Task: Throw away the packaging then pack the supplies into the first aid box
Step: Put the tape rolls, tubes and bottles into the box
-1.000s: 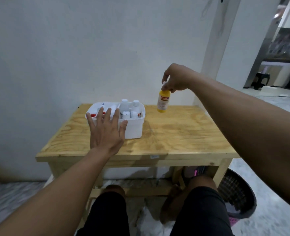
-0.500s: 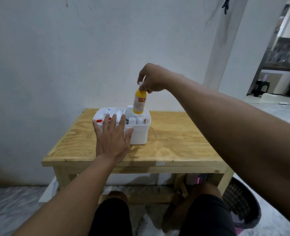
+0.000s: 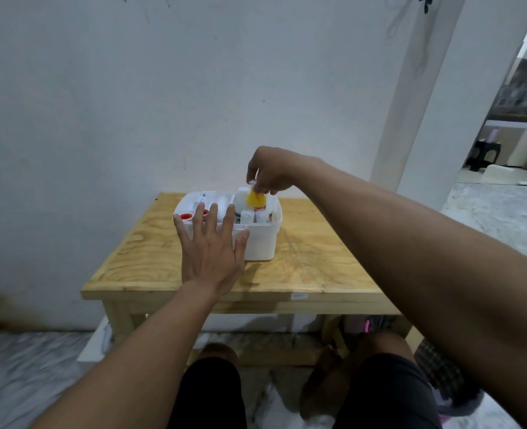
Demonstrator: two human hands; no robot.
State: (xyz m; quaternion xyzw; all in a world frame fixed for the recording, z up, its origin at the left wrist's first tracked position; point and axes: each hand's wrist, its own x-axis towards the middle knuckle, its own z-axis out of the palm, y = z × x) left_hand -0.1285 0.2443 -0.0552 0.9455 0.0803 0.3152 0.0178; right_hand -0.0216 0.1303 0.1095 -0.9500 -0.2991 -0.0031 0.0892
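A white first aid box [image 3: 263, 243] stands on the wooden table [image 3: 311, 267], holding several white bottles and red-capped items. My right hand [image 3: 270, 170] grips the cap of a yellow bottle [image 3: 256, 201], which sits partly down inside the box's right compartment among the white bottles. My left hand [image 3: 211, 246] lies flat with fingers spread against the box's near left side, holding nothing.
A dark mesh waste basket [image 3: 442, 376] sits on the floor under the table's right end. A white wall stands close behind the table. My knees are in front of the table's near edge. A doorway opens at the right.
My right hand carried the yellow bottle left from the table's middle to above the box, then lowered it into the right compartment. My left hand stayed against the box.
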